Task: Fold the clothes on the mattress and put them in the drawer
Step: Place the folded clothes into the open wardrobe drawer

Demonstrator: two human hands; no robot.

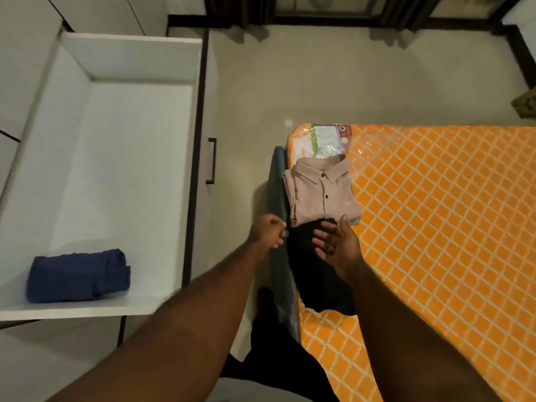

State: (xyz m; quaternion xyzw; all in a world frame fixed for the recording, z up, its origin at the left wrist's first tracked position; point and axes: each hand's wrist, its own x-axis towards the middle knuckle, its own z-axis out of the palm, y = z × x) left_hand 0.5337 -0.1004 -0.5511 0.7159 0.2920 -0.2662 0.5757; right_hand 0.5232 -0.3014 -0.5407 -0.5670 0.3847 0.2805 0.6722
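A folded pale pink button shirt (320, 190) lies at the near-left corner of the orange quilted mattress (435, 227). Just below it sits a dark, nearly black folded garment (316, 280). A grey-blue cloth (280, 227) hangs down the mattress's left side. My left hand (268, 232) is curled at that cloth's edge; whether it grips the cloth is unclear. My right hand (338, 245) hovers with fingers spread over the dark garment, holding nothing. The white drawer (116, 158) stands pulled open at left, with a folded blue garment (78, 275) in its near corner.
A black handle (211, 161) is on the drawer's front panel, which faces the narrow strip of beige floor (319, 82) beside the mattress. A plastic-wrapped label (324, 140) covers the mattress corner. Dark furniture legs (243, 13) stand at the far wall.
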